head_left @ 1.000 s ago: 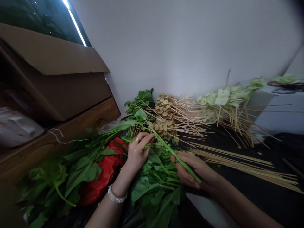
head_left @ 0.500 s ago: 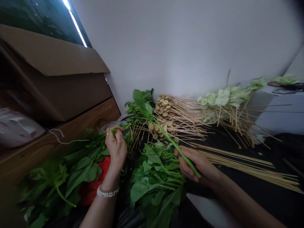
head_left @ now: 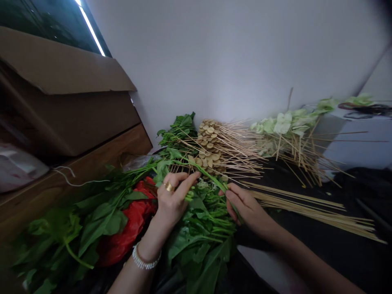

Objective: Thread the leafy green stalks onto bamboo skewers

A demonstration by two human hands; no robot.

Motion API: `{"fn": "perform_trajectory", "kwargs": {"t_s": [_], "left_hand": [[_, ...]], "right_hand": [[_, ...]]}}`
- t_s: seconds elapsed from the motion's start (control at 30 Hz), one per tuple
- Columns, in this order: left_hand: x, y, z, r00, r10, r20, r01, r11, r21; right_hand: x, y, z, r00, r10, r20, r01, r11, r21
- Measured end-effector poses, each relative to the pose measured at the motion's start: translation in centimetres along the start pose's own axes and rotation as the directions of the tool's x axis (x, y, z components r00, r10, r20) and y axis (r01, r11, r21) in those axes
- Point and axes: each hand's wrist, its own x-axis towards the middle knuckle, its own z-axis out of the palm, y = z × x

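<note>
My right hand (head_left: 245,206) grips the lower end of a long green leafy stalk (head_left: 206,175) that slants up to the left. My left hand (head_left: 173,196), with a gold ring and a pearl bracelet, pinches the same stalk higher up, near its leaves. Both hands hover over a pile of plucked green leaves and stems (head_left: 202,228). Just beyond lie mushroom skewers (head_left: 211,149) and a heap of greens on skewers (head_left: 180,130).
A bunch of leafy greens (head_left: 88,216) lies on a red plastic bag (head_left: 131,222) at the left. Bare bamboo skewers (head_left: 306,204) spread to the right. Cabbage skewers (head_left: 288,128) sit at the back right. A cardboard box (head_left: 67,90) rests on a wooden ledge (head_left: 92,167).
My left hand went left to the bunch of greens, then came back and took hold of the stalk. The stalk's leafy tip rose and then dropped lower again.
</note>
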Motion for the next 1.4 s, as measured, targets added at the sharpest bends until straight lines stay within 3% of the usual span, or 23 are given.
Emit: {"fn": "perform_trajectory", "kwargs": {"t_s": [0.13, 0.27, 0.57, 0.7, 0.87, 1.0, 1.07, 1.13, 1.2, 1.3, 1.37, 1.4], "left_hand": [[0.4, 0.6, 0.4, 0.965, 0.119, 0.234, -0.122, 0.993, -0.003], [0.7, 0.5, 0.9, 0.907, 0.189, 0.376, -0.180, 0.982, -0.058], [1.0, 0.5, 1.1, 0.804, 0.187, 0.564, -0.178, 0.981, -0.070], [0.9, 0.6, 1.4, 0.826, 0.162, 0.541, -0.149, 0.986, -0.067], [0.8, 1.2, 1.9, 0.875, 0.017, 0.483, 0.067, 0.985, -0.157], [0.6, -1.1, 1.8, 0.893, -0.262, 0.366, 0.376, 0.882, -0.285], [0.5, -3.0, 1.3, 0.860, -0.451, 0.237, 0.507, 0.804, -0.311], [0.5, -4.0, 0.7, 0.827, -0.538, 0.162, 0.561, 0.774, -0.293], [0.7, -3.4, 0.1, 0.836, -0.519, 0.179, 0.549, 0.789, -0.274], [0.9, -0.4, -0.2, 0.869, -0.373, 0.325, 0.461, 0.849, -0.260], [0.7, 1.9, 0.2, 0.848, -0.220, 0.483, 0.372, 0.895, -0.246], [0.3, 2.8, 0.6, 0.812, -0.131, 0.568, 0.321, 0.914, -0.249]], "right_hand": [[0.0, 0.1, 0.1, 0.998, -0.056, -0.020, 0.051, 0.979, -0.196], [0.0, 0.3, 0.1, 0.992, -0.124, -0.004, 0.116, 0.939, -0.325], [0.0, 0.2, 0.2, 0.993, -0.121, -0.011, 0.113, 0.954, -0.277], [0.2, 0.3, 0.3, 0.992, -0.124, 0.010, 0.123, 0.967, -0.225], [0.5, -0.1, 0.4, 0.996, -0.070, 0.056, 0.076, 0.992, -0.097], [0.6, 0.3, -0.5, 0.996, -0.061, 0.068, 0.063, 0.998, -0.025], [0.8, 0.8, -1.3, 0.998, -0.049, 0.036, 0.048, 0.999, 0.025], [1.0, 1.2, -2.0, 0.999, -0.037, -0.019, 0.039, 0.997, 0.072], [1.3, 1.4, -2.4, 0.996, -0.030, -0.088, 0.038, 0.995, 0.092], [1.6, 1.3, -2.6, 0.988, 0.006, -0.154, 0.010, 0.995, 0.100], [1.6, 1.3, -2.7, 0.985, 0.026, -0.173, -0.010, 0.996, 0.093], [1.6, 1.3, -2.6, 0.984, 0.031, -0.177, -0.016, 0.996, 0.087]]}}
